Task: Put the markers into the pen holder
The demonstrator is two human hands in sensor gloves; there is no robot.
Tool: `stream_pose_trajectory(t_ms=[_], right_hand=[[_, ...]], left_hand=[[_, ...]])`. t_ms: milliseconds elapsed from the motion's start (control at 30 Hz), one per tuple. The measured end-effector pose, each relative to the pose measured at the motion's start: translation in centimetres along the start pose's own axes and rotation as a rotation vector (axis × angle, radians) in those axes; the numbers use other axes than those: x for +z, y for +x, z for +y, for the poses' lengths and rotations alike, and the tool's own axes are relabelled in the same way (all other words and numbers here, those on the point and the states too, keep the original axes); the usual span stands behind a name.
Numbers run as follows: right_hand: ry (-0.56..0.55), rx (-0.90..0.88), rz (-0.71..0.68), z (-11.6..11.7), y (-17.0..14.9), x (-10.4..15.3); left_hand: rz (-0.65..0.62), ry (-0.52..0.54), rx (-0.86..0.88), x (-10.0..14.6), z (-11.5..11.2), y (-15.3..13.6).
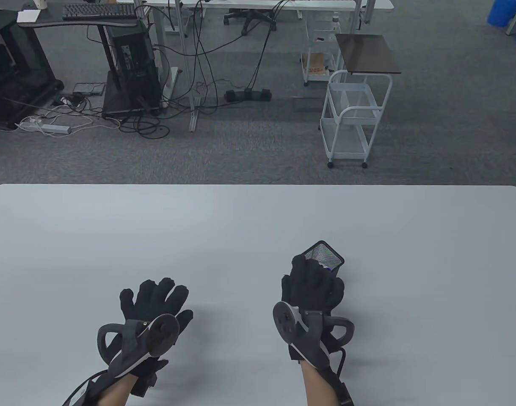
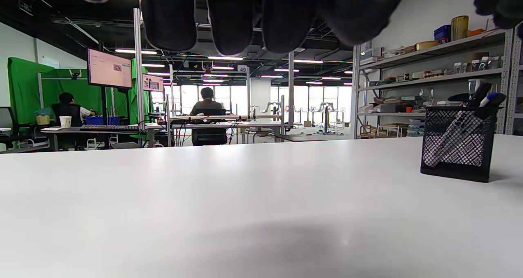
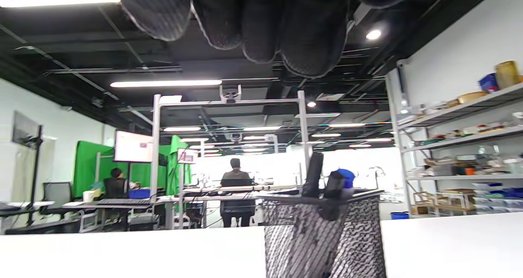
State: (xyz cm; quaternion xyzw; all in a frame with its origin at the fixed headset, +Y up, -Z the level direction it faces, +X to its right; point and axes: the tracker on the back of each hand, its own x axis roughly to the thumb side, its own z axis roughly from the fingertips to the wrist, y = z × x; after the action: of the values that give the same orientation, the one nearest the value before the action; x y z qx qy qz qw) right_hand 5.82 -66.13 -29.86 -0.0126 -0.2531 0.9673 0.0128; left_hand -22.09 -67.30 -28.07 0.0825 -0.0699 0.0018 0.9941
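Note:
A black mesh pen holder stands on the white table, right of centre. Markers lean inside it; their black and blue caps stick out above the rim, and they also show in the left wrist view. My right hand is just in front of the holder, fingers reaching over its near rim, holding nothing. My left hand lies flat on the table to the left with fingers spread, empty. The holder also shows in the left wrist view and, close up, in the right wrist view.
The table's far edge borders grey carpet. Beyond it stand a white wire cart, a small dark-topped side table and desks with cables on the floor.

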Motion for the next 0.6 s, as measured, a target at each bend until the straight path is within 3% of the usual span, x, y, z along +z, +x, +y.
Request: stream_pose_trajectory(t_ms=[333, 600], right_hand=[[0.072, -0.136, -0.135, 0.3, 2.9, 1.0], [0.071, -0.093, -0.227, 0.8, 4.1, 2.0]], left_hand=[[-0.005, 0.024, 0.004, 0.1, 0.0, -0.1], [-0.022, 0.059, -0.013, 0.4, -0.1, 0.4]])
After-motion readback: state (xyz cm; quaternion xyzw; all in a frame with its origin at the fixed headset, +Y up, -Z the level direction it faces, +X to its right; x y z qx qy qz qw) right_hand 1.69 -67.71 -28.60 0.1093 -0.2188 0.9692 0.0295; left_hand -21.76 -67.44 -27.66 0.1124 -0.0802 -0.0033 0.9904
